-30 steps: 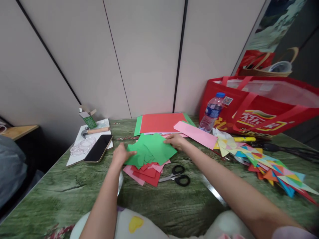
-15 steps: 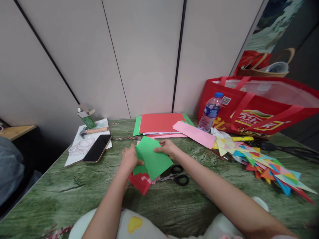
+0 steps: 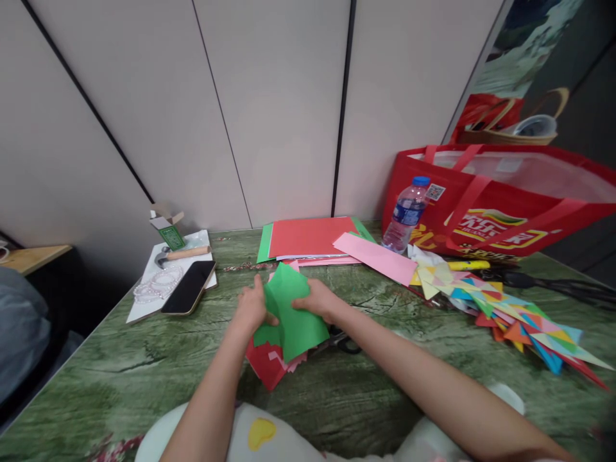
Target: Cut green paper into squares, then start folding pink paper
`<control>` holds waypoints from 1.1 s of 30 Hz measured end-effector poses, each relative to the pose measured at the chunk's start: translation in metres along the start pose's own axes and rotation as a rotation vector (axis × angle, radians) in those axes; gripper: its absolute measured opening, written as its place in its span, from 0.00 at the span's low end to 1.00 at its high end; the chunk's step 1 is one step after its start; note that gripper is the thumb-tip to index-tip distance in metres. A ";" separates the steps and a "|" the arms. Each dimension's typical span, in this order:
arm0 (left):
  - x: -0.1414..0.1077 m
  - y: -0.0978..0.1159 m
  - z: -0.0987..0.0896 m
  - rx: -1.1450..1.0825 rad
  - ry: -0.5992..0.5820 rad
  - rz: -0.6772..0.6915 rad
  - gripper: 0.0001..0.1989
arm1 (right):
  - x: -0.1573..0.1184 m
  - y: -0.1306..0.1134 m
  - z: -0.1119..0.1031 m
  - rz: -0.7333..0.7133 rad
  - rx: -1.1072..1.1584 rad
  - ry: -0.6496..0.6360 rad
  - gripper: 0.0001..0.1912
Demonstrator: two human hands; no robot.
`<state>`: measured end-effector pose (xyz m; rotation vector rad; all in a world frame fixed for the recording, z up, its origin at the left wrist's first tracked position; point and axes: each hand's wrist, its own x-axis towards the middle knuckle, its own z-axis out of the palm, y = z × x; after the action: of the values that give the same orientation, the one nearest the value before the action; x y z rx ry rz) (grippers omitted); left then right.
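Green paper (image 3: 294, 324), bent along its middle, is held up between my two hands over the table's centre. My left hand (image 3: 251, 308) grips its left edge, thumb in front and fingers behind. On the right side, my right hand (image 3: 317, 300) is closed on the sheet with the thumb across its front. Red paper (image 3: 265, 367) and small pink pieces (image 3: 292, 366) with stepped edges stick out below the green. Whether my left hand also grips these is hidden. Black-handled scissors (image 3: 349, 346) lie partly covered behind the green paper and my right wrist.
Coloured sheets (image 3: 312, 237) and a pink strip (image 3: 378, 256) lie at the back. A bottle (image 3: 407, 215) stands before a red bag (image 3: 481, 199). Folded paper pieces (image 3: 520, 314) spread on the right. A phone (image 3: 189, 287), hammer (image 3: 185, 254) and small box (image 3: 171, 234) sit left.
The green paper has bent more and its lower corner has dropped slightly. My right hand has moved a little down and left, now covering more of the scissors.
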<state>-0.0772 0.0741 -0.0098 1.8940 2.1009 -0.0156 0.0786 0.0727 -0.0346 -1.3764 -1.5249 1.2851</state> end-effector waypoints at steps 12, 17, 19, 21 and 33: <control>-0.001 -0.005 -0.002 -0.032 -0.009 0.052 0.55 | -0.010 -0.011 -0.013 0.185 0.089 -0.133 0.11; 0.003 -0.009 -0.003 -0.039 -0.011 0.051 0.55 | -0.012 -0.013 -0.011 0.210 0.153 -0.177 0.13; 0.006 -0.011 -0.003 -0.041 -0.009 0.054 0.54 | -0.013 -0.013 -0.009 0.217 0.196 -0.202 0.12; 0.008 -0.012 -0.002 -0.047 -0.004 0.060 0.52 | -0.013 -0.013 -0.006 0.220 0.244 -0.222 0.12; 0.018 -0.020 -0.010 -0.396 0.398 0.082 0.38 | 0.006 0.003 -0.031 0.036 0.354 0.024 0.18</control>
<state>-0.1004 0.0911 -0.0084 1.8410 2.0544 0.7942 0.1077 0.0854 -0.0302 -1.1888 -1.1899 1.4724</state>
